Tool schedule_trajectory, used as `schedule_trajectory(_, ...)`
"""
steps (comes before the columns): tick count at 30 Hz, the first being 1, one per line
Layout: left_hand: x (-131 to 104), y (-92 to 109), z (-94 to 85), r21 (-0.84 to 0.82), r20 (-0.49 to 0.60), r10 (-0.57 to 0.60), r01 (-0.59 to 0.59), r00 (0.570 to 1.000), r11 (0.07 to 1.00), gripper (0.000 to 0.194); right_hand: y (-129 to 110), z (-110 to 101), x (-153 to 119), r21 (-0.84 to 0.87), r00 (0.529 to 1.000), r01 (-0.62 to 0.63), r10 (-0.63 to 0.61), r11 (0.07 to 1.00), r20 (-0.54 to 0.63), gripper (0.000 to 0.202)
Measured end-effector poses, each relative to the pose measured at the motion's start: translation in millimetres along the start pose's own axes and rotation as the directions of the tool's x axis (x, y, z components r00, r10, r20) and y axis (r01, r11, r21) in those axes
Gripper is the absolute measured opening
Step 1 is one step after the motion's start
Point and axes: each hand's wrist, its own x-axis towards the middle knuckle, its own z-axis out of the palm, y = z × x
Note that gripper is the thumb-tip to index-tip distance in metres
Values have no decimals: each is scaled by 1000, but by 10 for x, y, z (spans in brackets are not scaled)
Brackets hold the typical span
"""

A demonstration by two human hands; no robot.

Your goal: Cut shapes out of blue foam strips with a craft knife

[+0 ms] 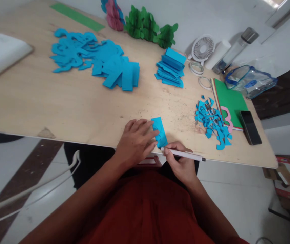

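A small piece of blue paper [160,133] lies near the table's front edge, with curved outlines drawn on it. My left hand [136,140] rests flat at its left side, fingers stretched out and fingertips on the paper. In my right hand [182,162] is a white pen [185,154] with a dark end, gripped between thumb and fingers. Its tip is at the paper's lower edge; whether it touches cannot be made out. Farther back lie a stack of blue paper pieces [170,69] and a spread pile of cut blue shapes [76,49].
Blue scraps [212,120] lie at right beside a green sheet stack [232,101], a pink cutout [226,117] and a phone [250,127]. Along the wall stand green paper decorations [147,25], a small fan [203,48] and a bottle [233,52]. Tape rolls [196,68] lie near the fan.
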Motion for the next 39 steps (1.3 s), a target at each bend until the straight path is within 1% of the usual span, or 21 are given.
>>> schedule_trajectory(7, -3, -9, 2, 3, 16, 0, 0, 1000, 1000, 28, -20, 6, 3, 7, 1000, -13, 13, 1000, -15, 11)
schedule_trajectory(20, -1, -12, 3, 3, 10, 10, -10, 1000, 1000, 28, -18, 6, 12, -2, 999, -10, 9, 1000, -38, 11)
schedule_trajectory(28, -2, -4, -9, 6, 12, 7, -7, 1000, 1000, 28, 13, -20, 22, -17, 997, -51, 49, 999, -60, 10)
schedule_trajectory(34, -4, -5, 2, 19, -7, 12, -11, 1000, 1000, 28, 26, -48, 35, -8, 995, -78, 77, 997, -64, 11)
schedule_trajectory(39, -5, -12, -1, 17, 4, 12, -12, 1000, 1000, 28, 49, -55, 46, 26, 993, -98, 99, 995, -67, 12)
